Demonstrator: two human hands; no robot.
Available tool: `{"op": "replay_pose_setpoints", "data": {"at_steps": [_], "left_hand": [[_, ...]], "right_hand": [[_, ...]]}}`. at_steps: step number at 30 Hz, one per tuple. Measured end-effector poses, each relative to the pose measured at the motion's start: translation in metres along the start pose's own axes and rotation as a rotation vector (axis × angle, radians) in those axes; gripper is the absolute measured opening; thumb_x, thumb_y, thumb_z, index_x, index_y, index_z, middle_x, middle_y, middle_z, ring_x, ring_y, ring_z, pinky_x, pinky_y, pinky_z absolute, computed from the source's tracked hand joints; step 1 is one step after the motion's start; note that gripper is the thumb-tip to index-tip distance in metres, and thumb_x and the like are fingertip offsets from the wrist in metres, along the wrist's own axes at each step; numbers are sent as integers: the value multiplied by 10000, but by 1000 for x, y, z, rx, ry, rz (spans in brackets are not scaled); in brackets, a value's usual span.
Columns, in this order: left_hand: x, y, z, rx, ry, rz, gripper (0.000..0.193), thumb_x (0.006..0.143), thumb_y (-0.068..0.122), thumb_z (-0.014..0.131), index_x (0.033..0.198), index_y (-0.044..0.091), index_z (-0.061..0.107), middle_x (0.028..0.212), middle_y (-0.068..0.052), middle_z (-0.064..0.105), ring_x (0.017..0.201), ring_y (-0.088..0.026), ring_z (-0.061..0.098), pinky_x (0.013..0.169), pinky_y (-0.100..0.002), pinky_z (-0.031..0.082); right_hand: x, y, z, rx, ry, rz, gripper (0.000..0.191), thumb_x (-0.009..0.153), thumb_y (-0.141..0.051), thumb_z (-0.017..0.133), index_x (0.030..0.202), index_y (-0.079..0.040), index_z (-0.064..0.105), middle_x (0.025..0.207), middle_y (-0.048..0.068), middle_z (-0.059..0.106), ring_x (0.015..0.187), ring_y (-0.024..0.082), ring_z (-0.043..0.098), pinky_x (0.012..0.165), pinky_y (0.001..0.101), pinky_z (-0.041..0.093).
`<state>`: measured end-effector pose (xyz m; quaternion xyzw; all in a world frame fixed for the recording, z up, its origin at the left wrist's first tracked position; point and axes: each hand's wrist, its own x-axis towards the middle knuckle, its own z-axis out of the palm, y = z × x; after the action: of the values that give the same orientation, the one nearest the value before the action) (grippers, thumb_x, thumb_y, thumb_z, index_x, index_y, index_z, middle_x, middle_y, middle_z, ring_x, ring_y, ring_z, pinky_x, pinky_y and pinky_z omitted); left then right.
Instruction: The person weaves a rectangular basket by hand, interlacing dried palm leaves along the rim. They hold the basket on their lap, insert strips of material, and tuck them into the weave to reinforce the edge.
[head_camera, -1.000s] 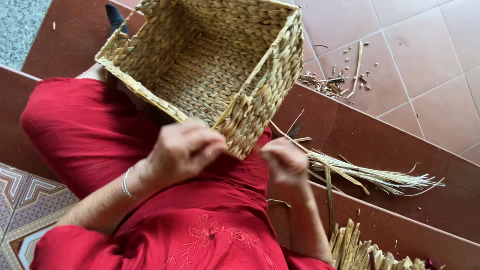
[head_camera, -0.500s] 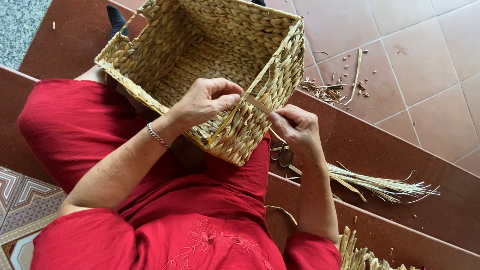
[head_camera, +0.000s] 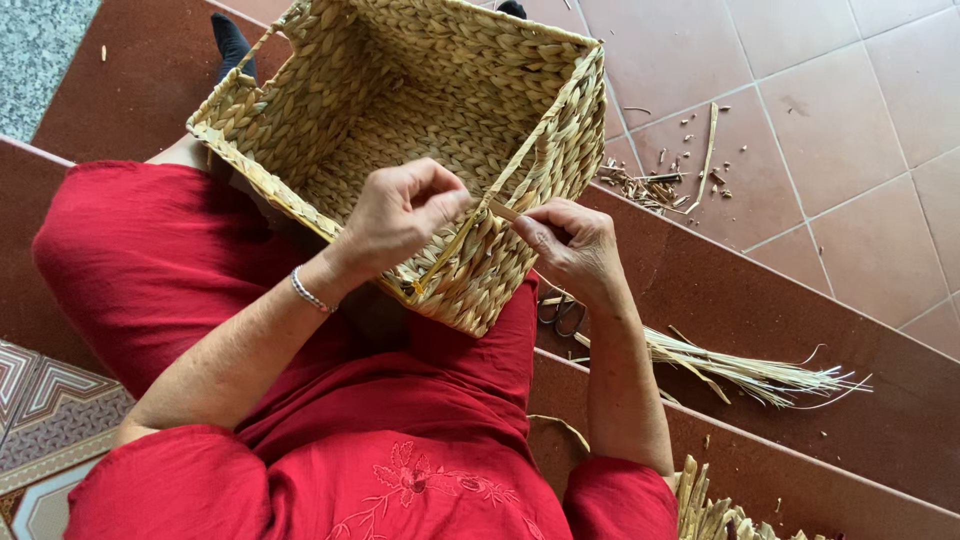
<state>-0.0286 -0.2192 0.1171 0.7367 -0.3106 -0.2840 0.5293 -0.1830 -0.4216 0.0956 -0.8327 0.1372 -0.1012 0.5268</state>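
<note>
A rectangular woven straw basket (head_camera: 330, 110) rests on my lap, its open side facing up. My left hand (head_camera: 400, 215) pinches a flat straw strand (head_camera: 503, 211) at the basket's near rim. My right hand (head_camera: 570, 250) holds the other end of the same strand against the near corner. A thin bracelet (head_camera: 308, 292) circles my left wrist. I wear red clothing (head_camera: 300, 420).
I sit on dark red steps (head_camera: 800, 320). A bundle of loose straw (head_camera: 740, 370) lies on the step to my right, with scissors (head_camera: 560, 315) partly hidden under my right wrist. Straw scraps (head_camera: 690, 175) litter the tiled floor. More straw (head_camera: 715, 510) lies at the bottom right.
Both hands have risen from my lap to the basket's near rim and taken hold of a strand. The view has shifted slightly.
</note>
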Motion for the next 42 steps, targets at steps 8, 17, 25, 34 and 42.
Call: {"op": "replay_pose_setpoints", "data": {"at_steps": [8,17,25,34,42], "left_hand": [[1,18,8,40,-42,370,125,983,75,719,1060,-16,755,981,-58,727,886,-96,684,772,-251,562],[19,31,23,10,-89,-85,159,800,124,784,912,41,708,782,-47,725,677,-92,662,610,-245,566],[9,40,45,331,56,286,158,820,116,748,751,25,640,694,-111,701,622,-219,718,615,-360,586],[-13,53,37,431,8,445,192,890,111,739,991,-25,650,936,-192,670,887,-339,673,786,-427,544],[-22,45,27,369,24,498,286,1007,165,652,1220,-23,680,1155,-207,698,1093,-359,664,960,-438,537]], "right_hand": [[-22,-13,-33,-13,47,-15,77,949,-65,736,984,-7,772,820,21,703,703,72,615,577,244,495],[-46,-46,-68,-204,2,-11,123,928,-122,767,881,-10,747,698,25,651,595,79,575,492,239,466],[-65,-49,-42,169,-50,-13,208,1017,-159,681,861,-23,701,624,-17,642,512,29,565,393,205,427],[-84,-98,-2,416,49,-7,114,986,-112,731,1019,-3,721,856,10,728,729,69,666,610,242,560],[-62,-91,8,30,141,-430,52,1064,-123,664,1088,-98,703,906,15,716,777,90,687,681,237,553]]}}
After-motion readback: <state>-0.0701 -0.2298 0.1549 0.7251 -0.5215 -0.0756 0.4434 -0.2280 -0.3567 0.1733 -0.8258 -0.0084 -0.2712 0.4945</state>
